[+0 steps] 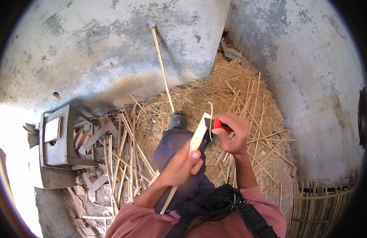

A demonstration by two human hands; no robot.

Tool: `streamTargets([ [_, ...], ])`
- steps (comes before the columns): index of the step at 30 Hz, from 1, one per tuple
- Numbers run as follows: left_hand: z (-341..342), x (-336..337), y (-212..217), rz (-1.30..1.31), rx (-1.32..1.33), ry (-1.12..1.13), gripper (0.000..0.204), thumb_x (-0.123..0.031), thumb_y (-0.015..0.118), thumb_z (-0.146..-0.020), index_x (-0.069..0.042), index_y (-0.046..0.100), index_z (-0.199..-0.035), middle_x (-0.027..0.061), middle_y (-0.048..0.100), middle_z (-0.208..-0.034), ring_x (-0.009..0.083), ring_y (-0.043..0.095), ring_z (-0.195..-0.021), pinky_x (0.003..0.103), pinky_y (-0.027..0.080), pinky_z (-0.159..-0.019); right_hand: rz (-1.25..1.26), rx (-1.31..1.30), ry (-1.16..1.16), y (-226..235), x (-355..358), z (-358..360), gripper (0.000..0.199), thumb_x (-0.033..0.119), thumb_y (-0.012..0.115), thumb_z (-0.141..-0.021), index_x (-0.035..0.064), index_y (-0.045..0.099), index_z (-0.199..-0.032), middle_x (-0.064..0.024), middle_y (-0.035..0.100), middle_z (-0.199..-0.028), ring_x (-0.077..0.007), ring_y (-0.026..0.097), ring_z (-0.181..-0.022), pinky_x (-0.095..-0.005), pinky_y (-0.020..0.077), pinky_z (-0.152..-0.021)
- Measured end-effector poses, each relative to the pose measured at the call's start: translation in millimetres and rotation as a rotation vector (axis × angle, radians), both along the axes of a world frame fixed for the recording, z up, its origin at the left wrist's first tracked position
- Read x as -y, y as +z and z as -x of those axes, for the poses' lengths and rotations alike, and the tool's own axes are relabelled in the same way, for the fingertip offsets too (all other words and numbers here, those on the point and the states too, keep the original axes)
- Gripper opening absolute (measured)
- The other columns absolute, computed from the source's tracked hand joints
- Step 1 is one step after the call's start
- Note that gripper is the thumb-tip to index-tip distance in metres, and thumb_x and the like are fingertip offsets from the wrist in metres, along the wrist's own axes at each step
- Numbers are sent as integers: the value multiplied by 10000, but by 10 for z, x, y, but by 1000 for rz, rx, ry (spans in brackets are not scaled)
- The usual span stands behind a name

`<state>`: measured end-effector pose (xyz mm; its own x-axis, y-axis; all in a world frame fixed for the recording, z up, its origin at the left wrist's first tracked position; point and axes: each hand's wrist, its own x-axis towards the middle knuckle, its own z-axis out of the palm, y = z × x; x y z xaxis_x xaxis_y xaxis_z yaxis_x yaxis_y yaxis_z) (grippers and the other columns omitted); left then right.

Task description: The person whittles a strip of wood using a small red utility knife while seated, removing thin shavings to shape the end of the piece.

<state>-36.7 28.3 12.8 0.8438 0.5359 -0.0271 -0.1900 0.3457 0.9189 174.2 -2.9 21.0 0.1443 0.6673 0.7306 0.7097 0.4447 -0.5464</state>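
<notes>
My left hand [182, 164] grips a pale split strip of cane [199, 135] that runs down across my lap to a thinner end near my waist. My right hand [233, 135] holds a red-handled knife [220, 125] with its dark blade against the strip's upper end, where a thin curl of shaving [210, 113] rises. My leg in dark blue cloth [179, 158] stretches forward, ending in a grey shoe [177, 119].
A long thin stick [162, 67] leans against the grey concrete wall. Straw and shavings [239, 91] cover the corner floor. Cut canes [126, 158] lie to the left beside a grey wooden stool [58, 139]. A woven cane piece [322, 206] stands at lower right.
</notes>
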Motion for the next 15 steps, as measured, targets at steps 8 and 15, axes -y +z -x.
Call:
streamTargets([
  [8, 64, -70, -139, 27, 49, -44, 507, -346, 408, -1128, -43, 337, -1528, -42, 390, -710, 48, 368, -604, 209, 291, -529, 410, -458, 538, 17, 34, -195, 266, 211, 758, -876, 13, 701, -1044, 26, 592, -791, -44, 511, -668, -209, 394, -608],
  [15, 10, -41, -87, -296, -93, 78, 347, -247, 460, -1113, 7, 463, -1349, 6, 513, -684, 93, 483, -595, 280, 414, -568, 119, -670, 271, 132, 63, -51, 453, 179, 753, -840, 16, 617, -1241, 31, 517, -784, -33, 464, -679, -204, 367, -602],
])
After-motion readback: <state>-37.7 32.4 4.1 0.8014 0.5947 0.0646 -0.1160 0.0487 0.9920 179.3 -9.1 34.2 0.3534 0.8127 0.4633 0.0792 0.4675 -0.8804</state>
